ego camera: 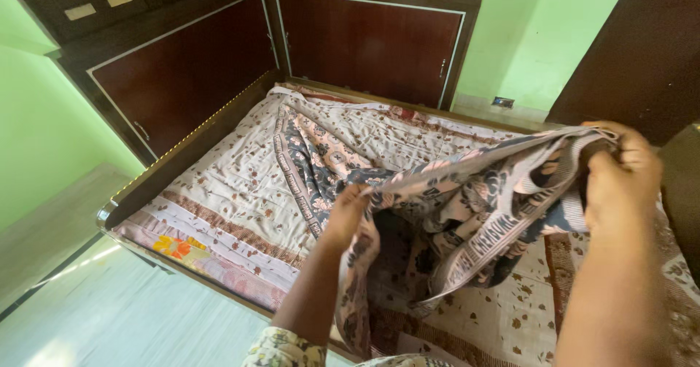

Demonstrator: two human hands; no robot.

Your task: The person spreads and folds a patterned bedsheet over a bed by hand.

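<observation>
— What is getting lost from view here?

— Quite a bit. The right hand (620, 174) is bunching one end of the patterned cloth (467, 199), and its fingertips are sinking into the folds, so they are hard to make out. The left hand (348, 214) is pinching the cloth's edge further along, with its thumb hiding behind the fabric. Both forearms are running off the bottom edge, and only a scrap of printed sleeve (284, 349) is showing.

— And the cloth itself?

— It is hanging stretched between the two hands above the bed (219, 185), its far part trailing down onto the bedspread; the middle is sagging into shadow, so the folds there are unclear. The bed's near right corner is being cut off by the arm and the frame.

— Counts?

— One cloth, two hands, both closed on it, one bed. Behind the bed two dark cupboard doors (372, 46) are showing; something dark at the right edge is too cropped to identify.
</observation>
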